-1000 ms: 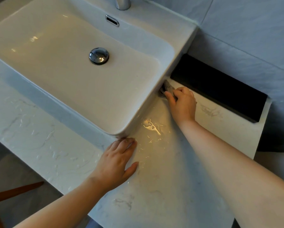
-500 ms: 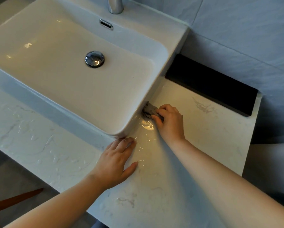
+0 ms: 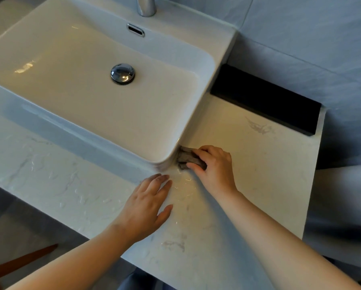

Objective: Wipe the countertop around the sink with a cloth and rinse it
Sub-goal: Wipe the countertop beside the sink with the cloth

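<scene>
With the right grip (image 3: 215, 167) curled round the bunched grey cloth (image 3: 185, 156) at the near right corner of the sink (image 3: 221, 49) and the left grip (image 3: 148, 204) flat and empty on the tabletop (image 3: 263, 178), press low into the seam and sweep round the corner.

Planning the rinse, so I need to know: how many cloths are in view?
1. A grey cloth, gripped by the right hand, pressed on the countertop against the front right corner of the sink. The left hand rests flat on the countertop, holding none.
</scene>
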A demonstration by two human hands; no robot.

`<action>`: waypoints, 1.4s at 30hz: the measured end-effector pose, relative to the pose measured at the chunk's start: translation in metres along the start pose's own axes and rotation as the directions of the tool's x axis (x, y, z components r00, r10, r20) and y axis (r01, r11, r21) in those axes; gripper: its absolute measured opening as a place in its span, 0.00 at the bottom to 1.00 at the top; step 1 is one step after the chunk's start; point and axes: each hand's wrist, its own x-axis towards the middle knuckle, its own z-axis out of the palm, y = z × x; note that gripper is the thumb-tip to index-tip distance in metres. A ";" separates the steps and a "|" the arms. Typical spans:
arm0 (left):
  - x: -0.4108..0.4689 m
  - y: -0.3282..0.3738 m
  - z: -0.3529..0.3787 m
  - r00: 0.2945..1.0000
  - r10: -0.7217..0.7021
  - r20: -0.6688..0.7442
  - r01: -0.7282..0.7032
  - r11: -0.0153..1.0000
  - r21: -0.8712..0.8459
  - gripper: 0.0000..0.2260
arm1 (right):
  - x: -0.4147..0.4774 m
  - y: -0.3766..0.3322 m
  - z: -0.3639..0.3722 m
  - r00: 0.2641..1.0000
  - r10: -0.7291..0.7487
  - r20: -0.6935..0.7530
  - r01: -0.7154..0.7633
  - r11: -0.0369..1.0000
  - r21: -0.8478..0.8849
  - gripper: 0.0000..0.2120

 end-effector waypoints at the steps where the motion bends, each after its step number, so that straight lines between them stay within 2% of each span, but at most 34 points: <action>1: 0.000 -0.002 0.001 1.000 -0.017 0.001 0.017 1.000 0.005 0.28 | -0.001 -0.002 0.002 1.000 0.016 -0.012 -0.016 1.000 -0.001 0.14; 6: 0.000 -0.007 0.005 0.999 -0.025 0.033 0.024 0.999 0.038 0.29 | -0.019 -0.015 0.008 1.000 0.017 0.012 -0.017 1.000 -0.004 0.09; 13: -0.001 -0.009 0.001 0.999 0.001 0.052 -0.003 0.999 0.036 0.31 | -0.036 -0.014 -0.007 0.998 0.017 0.064 -0.026 0.988 0.151 0.05; 18: -0.001 -0.007 0.001 0.998 -0.025 0.057 0.025 1.000 0.001 0.33 | -0.005 -0.004 -0.046 0.972 0.152 -0.180 -0.102 0.960 0.260 0.02; 20: -0.001 -0.006 0.001 0.998 -0.025 0.055 0.025 1.000 0.006 0.33 | 0.018 0.007 -0.058 0.962 0.162 -0.220 -0.112 0.968 0.225 0.03; 26: 0.000 -0.005 0.001 0.999 -0.020 0.046 0.019 1.000 0.024 0.32 | 0.055 0.054 -0.043 0.956 0.278 -0.094 -0.272 0.960 0.067 0.09; 28: 0.000 -0.005 0.002 0.999 -0.021 0.044 0.020 0.999 0.030 0.31 | 0.049 0.056 -0.033 0.947 0.300 -0.113 -0.297 0.954 0.040 0.10; 33: 0.000 -0.004 0.002 0.998 -0.027 0.050 0.025 0.999 0.036 0.30 | 0.030 0.053 -0.020 0.935 0.289 -0.204 -0.287 0.957 0.042 0.15; 38: 0.000 -0.003 0.001 0.998 -0.035 0.054 0.032 0.999 0.042 0.31 | 0.002 0.046 -0.020 0.969 0.226 -0.098 -0.220 0.973 0.072 0.12; 42: 0.002 0.001 -0.002 0.997 -0.050 0.057 0.048 0.998 0.043 0.33 | -0.042 0.032 -0.017 0.985 0.161 -0.066 -0.156 0.985 0.077 0.11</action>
